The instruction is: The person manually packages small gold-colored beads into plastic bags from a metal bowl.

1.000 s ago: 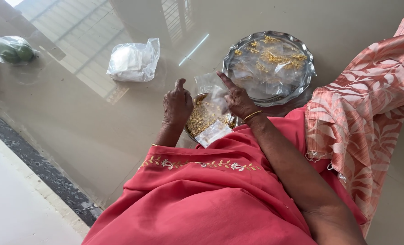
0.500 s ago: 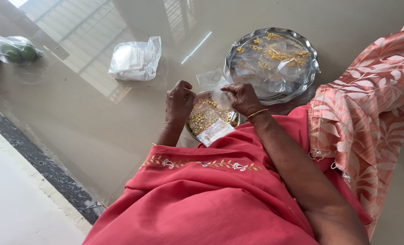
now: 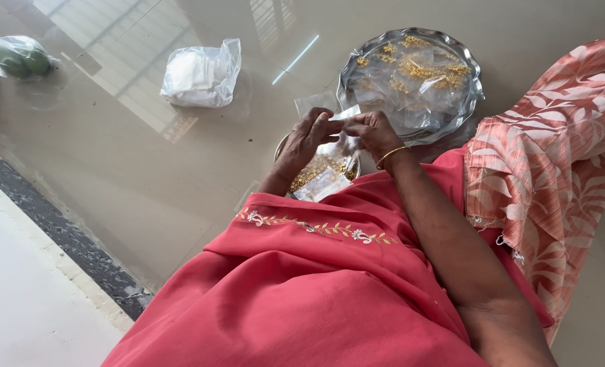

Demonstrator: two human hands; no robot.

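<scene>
- Looking down from the head view, both hands are seen brought together over a small steel bowl (image 3: 316,173) sitting on the glossy floor (image 3: 132,170), right at the edge of a red embroidered cloth (image 3: 316,272).
- The left hand (image 3: 307,139) is curled mostly shut, with fingertips pinched onto a small clear plastic packet (image 3: 346,113); the thumb is pressed toward the other hand.
- The right hand (image 3: 376,130) is closed down too, fingers bent inward and gripping the same packet from the opposite side. A thin gold bangle (image 3: 392,155) is worn at that wrist.
- So the packet is held between the two hands, just above the bowl, fingertips nearly touching each other. What's inside the packet can't be made out.
- The bowl is filled with small golden bits, and a white-ish packet (image 3: 323,185) is lying across its near rim.
- Just beyond the hands, a scalloped steel plate (image 3: 469,92) is loaded with more clear packets and golden pieces.
- A patterned peach cloth (image 3: 554,163) is draped at the right side, just beside the plate.
- Farther off on the floor, a crumpled clear bag with something white (image 3: 200,73) is lying well apart from the bowl, and another bag with green round things (image 3: 20,60) is seen at the far corner.
</scene>
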